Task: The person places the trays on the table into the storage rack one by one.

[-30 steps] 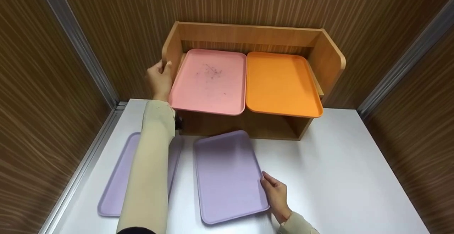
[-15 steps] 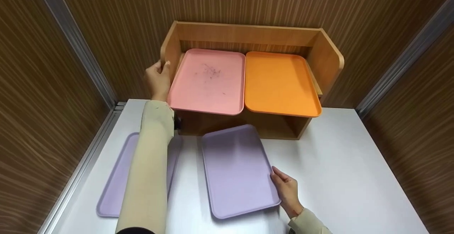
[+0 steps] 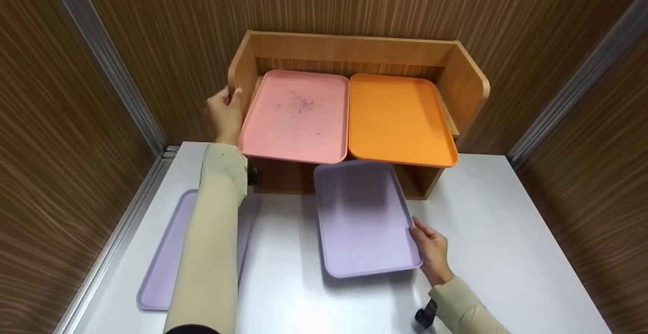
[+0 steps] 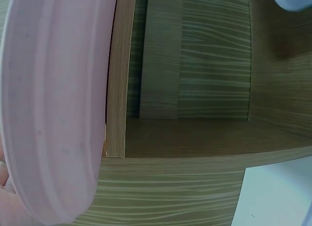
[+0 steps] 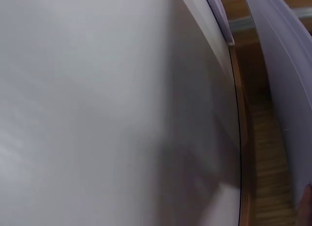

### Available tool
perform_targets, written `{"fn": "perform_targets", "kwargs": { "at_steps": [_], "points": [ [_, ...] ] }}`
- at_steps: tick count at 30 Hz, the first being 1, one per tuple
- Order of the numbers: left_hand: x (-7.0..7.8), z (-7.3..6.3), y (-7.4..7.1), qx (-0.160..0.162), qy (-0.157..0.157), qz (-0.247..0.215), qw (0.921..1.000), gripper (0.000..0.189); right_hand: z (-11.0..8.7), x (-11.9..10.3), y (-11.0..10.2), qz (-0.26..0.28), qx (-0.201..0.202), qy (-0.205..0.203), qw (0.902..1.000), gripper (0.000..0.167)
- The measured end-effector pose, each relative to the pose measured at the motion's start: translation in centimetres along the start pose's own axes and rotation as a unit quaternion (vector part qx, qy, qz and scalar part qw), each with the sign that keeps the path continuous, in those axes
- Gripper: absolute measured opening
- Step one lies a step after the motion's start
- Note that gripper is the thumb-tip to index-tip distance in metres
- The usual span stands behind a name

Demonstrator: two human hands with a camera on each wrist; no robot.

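Note:
A small wooden shelf stands against the back wall. My left hand grips its left side panel, thumb inside and fingers behind. Side by side on its top board lie a pink tray, marked with dark scratches, and an orange tray. With my right hand I pinch the right edge of a purple tray. The tray is raised above the table, and its far end is at the shelf's lower opening. From below, the right wrist view shows that purple tray and a bit of my right hand.
A second purple tray lies on the white table at the left, partly hidden by my left sleeve. Wood-patterned walls close in the sides and back. The left wrist view shows the shelf's lower compartment.
My right hand has carried the purple tray forward and to the right, up to the shelf's lower opening, and its slant has lessened. My left hand has kept its grip on the side panel.

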State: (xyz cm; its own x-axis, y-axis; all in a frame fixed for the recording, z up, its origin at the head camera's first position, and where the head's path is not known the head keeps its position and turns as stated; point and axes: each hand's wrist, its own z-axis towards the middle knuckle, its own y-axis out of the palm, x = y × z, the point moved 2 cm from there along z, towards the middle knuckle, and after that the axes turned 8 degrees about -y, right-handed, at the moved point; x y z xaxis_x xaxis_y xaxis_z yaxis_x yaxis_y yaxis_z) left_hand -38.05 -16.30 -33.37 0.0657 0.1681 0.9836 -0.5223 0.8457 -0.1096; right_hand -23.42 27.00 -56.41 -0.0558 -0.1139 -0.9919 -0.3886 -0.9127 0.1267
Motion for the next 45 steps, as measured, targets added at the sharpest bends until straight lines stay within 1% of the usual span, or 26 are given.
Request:
{"fn": "perform_targets", "kwargs": {
  "at_steps": [4,6,11,14,18,22,28,30,33,37,41,45],
  "points": [
    [0.0,0.0,0.0,-0.001,-0.003,-0.011,0.9999,0.027,1.8,-0.5,-0.6,0.0,0.004,0.002,1.0,0.041],
    [0.0,0.0,0.0,0.002,0.002,-0.004,1.0,0.026,2.6,-0.8,-0.8,0.01,0.004,0.005,0.9999,0.042],
    [-0.1,0.2,0.0,0.017,0.021,0.033,0.9991,0.024,4.5,-1.0,-1.1,0.037,0.006,0.009,0.9993,0.042],
    [-0.2,0.2,0.0,0.017,0.014,0.035,0.9991,0.024,5.5,-0.9,-1.2,0.035,0.012,0.012,0.9993,0.043],
    [-0.2,0.1,0.0,0.0,-0.008,0.017,0.9998,0.027,6.4,-0.6,-1.2,0.033,0.016,0.019,0.9992,0.044],
    [-0.2,-0.1,0.0,-0.011,-0.02,0.003,0.9997,0.029,6.9,-0.6,-1.3,0.033,0.019,0.016,0.9991,0.043],
    [-0.1,-0.3,0.0,-0.018,-0.027,0.002,0.9995,0.031,7.2,-1.3,-0.8,0.027,0.025,0.016,0.9992,0.041],
    [-0.1,-0.3,0.0,-0.014,-0.023,0.004,0.9996,0.031,7.2,-1.4,-0.6,0.026,0.023,0.015,0.9993,0.042],
    [-0.1,-0.3,0.0,-0.003,-0.01,0.019,0.9998,0.03,7.4,-1.4,-0.5,0.026,0.024,0.013,0.9993,0.042],
    [0.0,-0.3,0.2,0.009,0.009,0.033,0.9994,0.028,8.0,-0.9,-0.5,0.015,0.025,0.008,0.9995,0.041],
    [0.0,-0.3,0.3,0.007,0.017,0.027,0.9994,0.026,8.4,-0.4,-0.5,0.013,0.035,0.016,0.9992,0.034],
    [0.0,-0.4,0.3,-0.001,0.016,0.008,0.9998,0.026,8.8,0.0,-0.4,0.04,0.035,0.033,0.998,0.033]
  ]
}}
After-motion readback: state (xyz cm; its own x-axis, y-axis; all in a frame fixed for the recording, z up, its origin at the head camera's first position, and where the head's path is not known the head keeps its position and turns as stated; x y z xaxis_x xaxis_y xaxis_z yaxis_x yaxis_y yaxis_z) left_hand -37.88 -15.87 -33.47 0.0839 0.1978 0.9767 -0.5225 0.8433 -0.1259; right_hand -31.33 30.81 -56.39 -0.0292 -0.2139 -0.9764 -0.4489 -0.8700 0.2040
